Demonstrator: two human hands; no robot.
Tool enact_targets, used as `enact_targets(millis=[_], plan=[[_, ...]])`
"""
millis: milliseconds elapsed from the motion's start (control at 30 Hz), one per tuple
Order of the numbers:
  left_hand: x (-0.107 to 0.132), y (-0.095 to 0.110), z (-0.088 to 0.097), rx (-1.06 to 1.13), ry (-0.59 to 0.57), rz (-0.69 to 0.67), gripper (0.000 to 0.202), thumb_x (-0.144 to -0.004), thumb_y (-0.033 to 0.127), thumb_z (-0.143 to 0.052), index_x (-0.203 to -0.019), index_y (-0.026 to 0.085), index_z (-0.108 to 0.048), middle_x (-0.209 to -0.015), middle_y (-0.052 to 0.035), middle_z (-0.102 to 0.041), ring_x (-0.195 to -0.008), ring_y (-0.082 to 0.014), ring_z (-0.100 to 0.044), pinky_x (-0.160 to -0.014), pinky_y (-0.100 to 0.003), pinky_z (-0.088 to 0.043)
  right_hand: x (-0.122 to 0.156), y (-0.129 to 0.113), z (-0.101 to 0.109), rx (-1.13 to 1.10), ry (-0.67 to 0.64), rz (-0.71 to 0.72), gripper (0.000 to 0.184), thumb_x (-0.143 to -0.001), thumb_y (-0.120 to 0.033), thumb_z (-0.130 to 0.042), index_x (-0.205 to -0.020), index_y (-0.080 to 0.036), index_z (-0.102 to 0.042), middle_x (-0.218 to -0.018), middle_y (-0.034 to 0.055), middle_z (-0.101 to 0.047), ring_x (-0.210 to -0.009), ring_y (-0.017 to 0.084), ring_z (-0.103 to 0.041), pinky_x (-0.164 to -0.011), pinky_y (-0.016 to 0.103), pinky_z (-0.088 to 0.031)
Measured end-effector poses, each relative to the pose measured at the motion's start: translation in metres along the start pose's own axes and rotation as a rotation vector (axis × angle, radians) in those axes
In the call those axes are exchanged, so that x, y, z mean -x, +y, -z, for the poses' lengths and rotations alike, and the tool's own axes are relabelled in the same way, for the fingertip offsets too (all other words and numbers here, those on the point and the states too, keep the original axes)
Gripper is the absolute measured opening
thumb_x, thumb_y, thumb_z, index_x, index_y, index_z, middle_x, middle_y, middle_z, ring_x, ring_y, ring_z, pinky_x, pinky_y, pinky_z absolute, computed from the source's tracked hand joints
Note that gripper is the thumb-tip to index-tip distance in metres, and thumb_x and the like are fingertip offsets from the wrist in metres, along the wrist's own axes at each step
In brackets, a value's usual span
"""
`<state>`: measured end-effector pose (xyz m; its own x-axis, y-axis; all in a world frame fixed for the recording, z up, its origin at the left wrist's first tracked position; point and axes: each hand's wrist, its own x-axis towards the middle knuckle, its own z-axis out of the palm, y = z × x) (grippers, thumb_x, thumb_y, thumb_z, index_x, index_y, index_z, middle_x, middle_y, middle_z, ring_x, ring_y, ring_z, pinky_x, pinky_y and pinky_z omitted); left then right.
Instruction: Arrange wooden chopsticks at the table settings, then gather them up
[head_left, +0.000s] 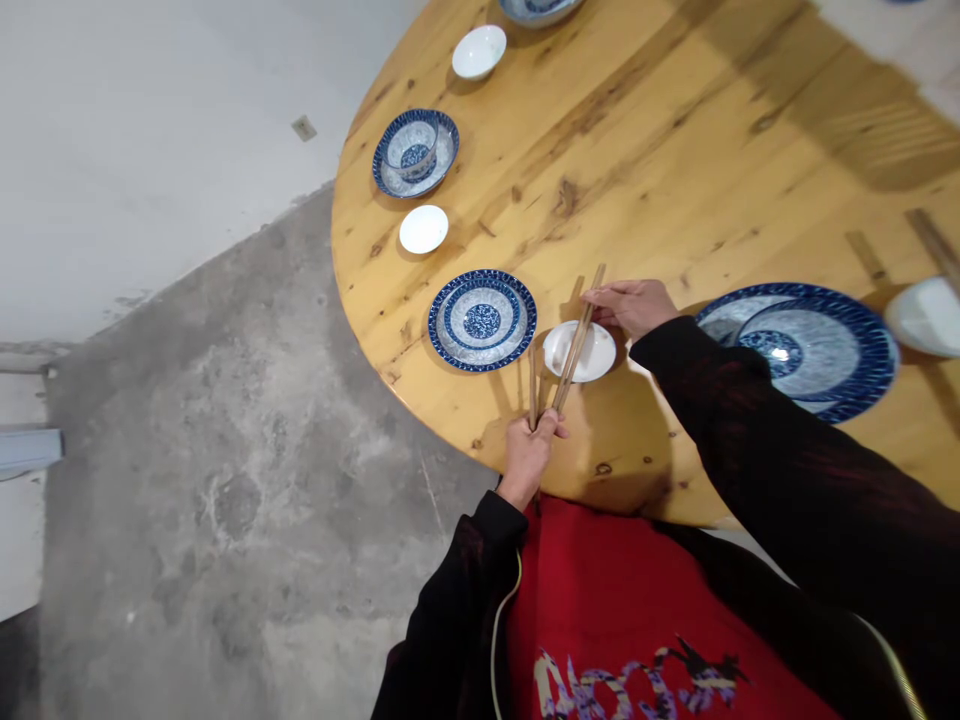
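Note:
My left hand [529, 452] is closed around the near ends of wooden chopsticks [576, 340] at the table's near edge. The chopsticks slant up across a small white dish [596, 360]. My right hand [634, 305] pinches their far ends just beyond the dish. A blue-and-white patterned plate [482, 320] lies flat immediately left of the dish.
The round wooden table [675, 150] also carries a blue plate with a bowl on it [415, 152], small white dishes [424, 229] [479, 51], a large blue plate with a bowl [802, 350] at right and a white dish [926, 316]. Grey concrete floor [225, 450] lies left.

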<state>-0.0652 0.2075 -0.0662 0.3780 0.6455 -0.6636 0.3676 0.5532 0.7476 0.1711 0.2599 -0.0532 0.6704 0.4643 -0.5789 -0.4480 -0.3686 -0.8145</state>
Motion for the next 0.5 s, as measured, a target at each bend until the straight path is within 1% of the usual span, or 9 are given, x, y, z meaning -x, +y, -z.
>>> enact_targets(millis=[133,367,500], plan=[[-0.0005,0.0007,0.0008,0.016,0.005,-0.012,0.047,-0.085,0.06,-0.066,-0.067,0.016,-0.068,-0.08,-0.0099,-0.072,-0.073,-0.0175,-0.06,-0.064,-0.027,-0.044,0.0,0.0,-0.0006,0.028,0.008,-0.029,0.02,-0.085,0.001,-0.068,-0.069,-0.011,-0.066,-0.051,0.0002,-0.06,-0.05,0.008,-0.055,-0.05,0.017,-0.047],[-0.0003,-0.0021,0.0023,0.053,-0.001,-0.069,0.04,-0.085,0.049,-0.065,-0.062,0.016,-0.065,-0.085,-0.009,-0.073,-0.07,-0.0143,-0.056,-0.063,-0.026,-0.04,0.0027,0.002,-0.0009,0.033,0.021,-0.029,0.021,-0.081,0.001,-0.073,-0.066,-0.011,-0.065,-0.05,-0.0005,-0.059,-0.049,0.009,-0.053,-0.048,0.018,-0.046],[0.0005,-0.0034,0.0037,0.049,-0.004,-0.044,0.038,-0.086,0.048,-0.066,-0.067,0.016,-0.067,-0.078,-0.0063,-0.07,-0.064,-0.0125,-0.051,-0.061,-0.025,-0.038,0.0045,0.0035,-0.0002,0.033,0.026,-0.023,0.023,-0.082,0.002,-0.072,-0.065,-0.011,-0.065,-0.048,-0.0013,-0.057,-0.047,0.008,-0.052,-0.048,0.018,-0.045]])
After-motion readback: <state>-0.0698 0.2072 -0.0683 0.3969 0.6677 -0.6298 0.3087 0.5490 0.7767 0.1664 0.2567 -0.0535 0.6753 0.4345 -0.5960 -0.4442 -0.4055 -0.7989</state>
